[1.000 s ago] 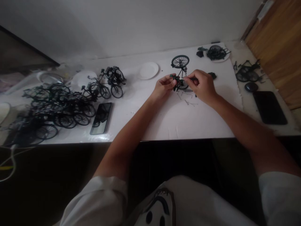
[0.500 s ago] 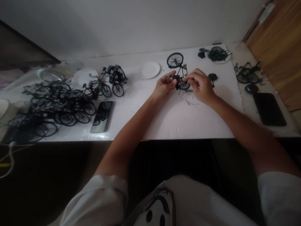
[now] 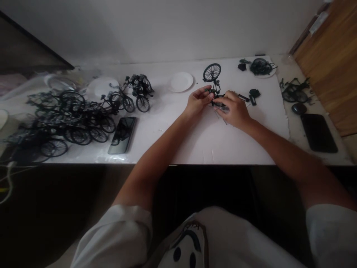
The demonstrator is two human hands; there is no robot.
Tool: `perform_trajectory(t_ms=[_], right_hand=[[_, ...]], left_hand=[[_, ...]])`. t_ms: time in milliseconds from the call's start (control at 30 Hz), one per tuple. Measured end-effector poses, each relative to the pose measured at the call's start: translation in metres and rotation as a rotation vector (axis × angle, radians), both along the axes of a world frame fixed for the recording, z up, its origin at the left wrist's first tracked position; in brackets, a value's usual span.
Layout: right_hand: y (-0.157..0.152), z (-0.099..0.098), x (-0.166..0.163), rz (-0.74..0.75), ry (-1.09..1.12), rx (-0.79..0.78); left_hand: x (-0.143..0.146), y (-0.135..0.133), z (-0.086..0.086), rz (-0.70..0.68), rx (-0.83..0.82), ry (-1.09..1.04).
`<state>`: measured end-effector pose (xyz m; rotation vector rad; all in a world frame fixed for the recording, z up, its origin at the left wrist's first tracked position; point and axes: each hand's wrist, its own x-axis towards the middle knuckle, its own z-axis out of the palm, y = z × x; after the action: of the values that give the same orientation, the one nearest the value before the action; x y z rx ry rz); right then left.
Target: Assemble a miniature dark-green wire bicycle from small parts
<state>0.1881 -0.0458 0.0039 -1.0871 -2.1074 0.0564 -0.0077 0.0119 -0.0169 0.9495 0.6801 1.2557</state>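
Note:
A dark green model bicycle (image 3: 212, 72) is tilted over the white board, its spoked wheel pointing to the back. My left hand (image 3: 197, 102) is closed on the middle of its frame, thumb and fingers pinching it. From the right, my right hand (image 3: 236, 111) has its fingers closed at the bicycle's near end, where they cover most of the other wheel. Whether a small part is also between those fingers is hidden. Thin metal pins (image 3: 221, 118) lie on the board just below the hands. Small dark parts (image 3: 254, 93) rest to the right of my right hand.
Many finished-looking model bicycles (image 3: 80, 119) crowd the left side. Beside them lies a phone (image 3: 122, 135). A white plate (image 3: 180, 82) stands behind my left hand, another plate with dark parts (image 3: 261, 67) at the back right. A black phone (image 3: 318, 133) lies far right.
My right hand has come down and its fingers have spread lower over the bicycle's near end. The bicycle has turned a little, and dark parts show beside my right hand. The view has shifted slightly.

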Motion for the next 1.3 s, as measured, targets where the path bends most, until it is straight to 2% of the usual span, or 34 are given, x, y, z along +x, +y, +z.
perform_trajectory(t_ms=[333, 600, 800, 1300], right_hand=[[0.005, -0.010, 0.000, -0.072, -0.057, 0.070], [0.006, -0.009, 0.000, -0.077, -0.100, 0.021], [0.008, -0.006, 0.003, -0.094, -0.175, 0.051], [0.010, -0.005, 0.005, -0.083, -0.110, 0.025]], left_hand=[[0.006, 0.000, -0.004, 0.015, 0.072, 0.024], [0.007, -0.004, 0.000, 0.069, 0.147, 0.118], [0.007, -0.008, 0.004, 0.067, 0.117, 0.123], [0.006, -0.007, 0.009, 0.072, 0.143, 0.113]])
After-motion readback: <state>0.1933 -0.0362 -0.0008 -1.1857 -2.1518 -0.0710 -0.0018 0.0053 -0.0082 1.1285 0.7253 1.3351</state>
